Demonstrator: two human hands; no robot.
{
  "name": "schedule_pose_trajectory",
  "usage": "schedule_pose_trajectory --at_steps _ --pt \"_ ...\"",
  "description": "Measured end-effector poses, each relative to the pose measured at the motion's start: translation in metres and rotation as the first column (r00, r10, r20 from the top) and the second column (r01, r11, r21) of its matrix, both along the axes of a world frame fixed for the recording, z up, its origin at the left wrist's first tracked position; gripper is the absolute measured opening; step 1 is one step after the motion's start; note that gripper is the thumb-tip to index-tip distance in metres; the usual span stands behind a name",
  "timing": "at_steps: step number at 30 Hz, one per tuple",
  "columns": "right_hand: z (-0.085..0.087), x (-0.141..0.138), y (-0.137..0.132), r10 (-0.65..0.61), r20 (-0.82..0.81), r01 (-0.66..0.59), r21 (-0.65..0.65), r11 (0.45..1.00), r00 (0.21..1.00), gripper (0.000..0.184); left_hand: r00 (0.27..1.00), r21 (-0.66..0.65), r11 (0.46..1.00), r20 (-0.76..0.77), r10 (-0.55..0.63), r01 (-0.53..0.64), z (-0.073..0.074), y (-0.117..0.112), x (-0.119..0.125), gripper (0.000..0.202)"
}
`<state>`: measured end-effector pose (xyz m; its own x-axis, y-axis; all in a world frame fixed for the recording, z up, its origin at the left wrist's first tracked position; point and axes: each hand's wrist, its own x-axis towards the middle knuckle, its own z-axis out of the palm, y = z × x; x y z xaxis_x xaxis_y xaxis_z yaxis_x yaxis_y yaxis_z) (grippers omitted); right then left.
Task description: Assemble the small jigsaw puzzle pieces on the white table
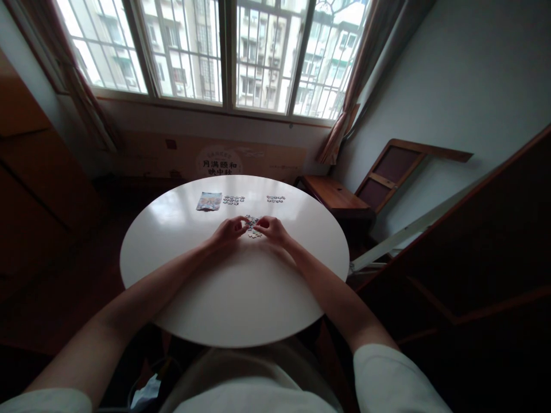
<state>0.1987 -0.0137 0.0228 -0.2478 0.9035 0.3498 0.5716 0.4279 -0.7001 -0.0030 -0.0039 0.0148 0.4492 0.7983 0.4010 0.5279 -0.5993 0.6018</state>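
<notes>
At the middle of the round white table [241, 287], a small cluster of jigsaw puzzle pieces [255, 234] lies between my two hands. From the left, my left hand [232, 228] reaches it with curled fingers, thumb and fingertip closed at the edge of the pieces. Opposite, my right hand [272, 228] pinches at the cluster with its thumb and forefinger. Each hand appears to grip a piece, though the fingers partly cover them and single pieces are too small to make out well.
Farther back lie a printed picture sheet [209, 201], rows of loose puzzle pieces [233, 200] beside it, and another group of pieces [276, 199] to the right. A wooden bench [333, 192] stands beyond the table's right edge, below a barred window [267, 57].
</notes>
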Motion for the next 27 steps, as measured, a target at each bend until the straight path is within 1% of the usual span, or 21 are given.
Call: schedule_pose_trajectory --at_steps 2,4,8,11,16,18,21,27 --pt "-0.004 -0.005 -0.001 0.104 -0.072 -0.104 -0.001 0.995 0.992 0.035 1.0 0.017 1.0 -0.002 -0.005 0.005 -0.001 0.0 0.0 0.034" --pt "-0.007 -0.01 -0.002 0.171 -0.141 -0.175 -0.017 0.984 0.975 0.036 1.0 0.028 0.999 -0.011 -0.017 0.018 -0.001 0.0 0.0 0.031" --pt "-0.009 -0.017 -0.004 0.229 -0.281 -0.261 -0.079 0.962 0.932 0.04 0.998 0.055 0.997 -0.048 -0.047 0.05 -0.002 0.0 -0.001 0.025" --pt "-0.009 -0.017 -0.004 0.238 -0.343 -0.287 -0.097 0.953 0.909 0.042 0.996 0.097 0.994 -0.076 -0.037 0.044 -0.003 0.0 -0.002 0.025" --pt "-0.009 -0.014 0.0 0.149 -0.357 -0.207 -0.128 0.97 0.922 0.044 0.989 0.151 0.988 -0.14 0.048 -0.027 -0.001 -0.003 -0.002 0.031" --pt "-0.008 -0.012 0.0 0.157 -0.336 -0.223 -0.167 0.96 0.929 0.045 0.986 0.159 0.987 -0.158 0.053 -0.028 0.0 -0.005 -0.001 0.031" --pt "-0.005 -0.01 -0.002 0.198 -0.29 -0.261 -0.198 0.945 0.936 0.046 0.986 0.189 0.982 -0.162 0.032 -0.001 0.0 -0.006 -0.001 0.03" --pt "0.003 -0.007 -0.006 0.241 -0.182 -0.27 -0.162 0.949 0.953 0.046 0.978 0.246 0.965 -0.203 -0.039 0.089 -0.001 -0.009 0.0 0.03"
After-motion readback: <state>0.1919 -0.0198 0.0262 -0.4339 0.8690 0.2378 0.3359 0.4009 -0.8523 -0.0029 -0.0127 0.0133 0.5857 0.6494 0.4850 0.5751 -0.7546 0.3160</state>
